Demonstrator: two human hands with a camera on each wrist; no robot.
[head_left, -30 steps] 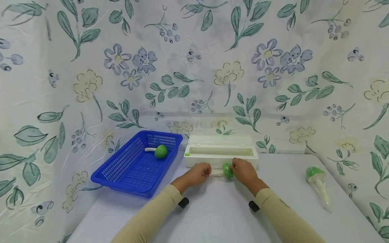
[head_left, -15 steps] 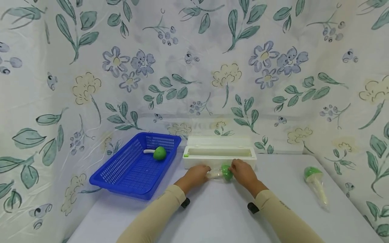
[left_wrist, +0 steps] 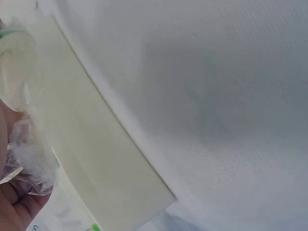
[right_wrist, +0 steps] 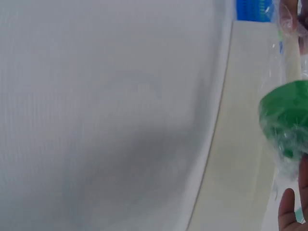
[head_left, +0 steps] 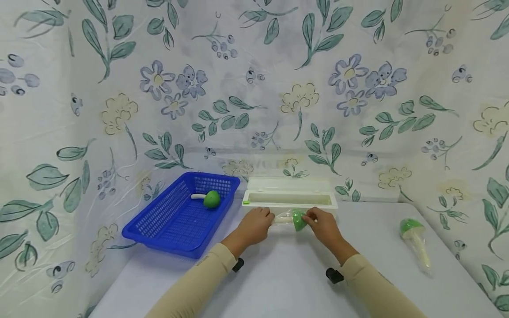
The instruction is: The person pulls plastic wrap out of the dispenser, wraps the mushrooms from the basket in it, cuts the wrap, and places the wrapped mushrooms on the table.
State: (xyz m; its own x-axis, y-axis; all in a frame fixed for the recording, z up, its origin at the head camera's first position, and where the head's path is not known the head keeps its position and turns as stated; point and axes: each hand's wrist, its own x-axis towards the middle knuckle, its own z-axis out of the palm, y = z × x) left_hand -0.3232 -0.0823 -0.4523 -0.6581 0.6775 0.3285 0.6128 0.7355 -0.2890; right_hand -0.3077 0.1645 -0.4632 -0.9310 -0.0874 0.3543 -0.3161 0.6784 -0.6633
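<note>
A mushroom with a green cap [head_left: 299, 220] and pale stem [head_left: 283, 219] is wrapped in clear plastic film, held sideways before the white box [head_left: 290, 201]. My left hand [head_left: 256, 225] grips the stem end, where bunched film [left_wrist: 31, 161] shows between the fingers in the left wrist view. At the cap side, my right hand [head_left: 323, 224] pinches the film with its fingertips. In the right wrist view the green cap [right_wrist: 286, 113] shines through the film, with fingers [right_wrist: 287, 209] just below; most of that hand is out of frame.
The box's lid stands open against the wall cloth. To the left sits a blue basket [head_left: 133, 233] with another green-capped mushroom [head_left: 212, 199] inside. A film-wrapped mushroom [head_left: 415, 243] lies near the right edge of the white table [head_left: 286, 282].
Both hands have lifted the wrapped mushroom slightly, up toward the box front. My right hand's fingers have loosened and shifted a little to the right at the cap.
</note>
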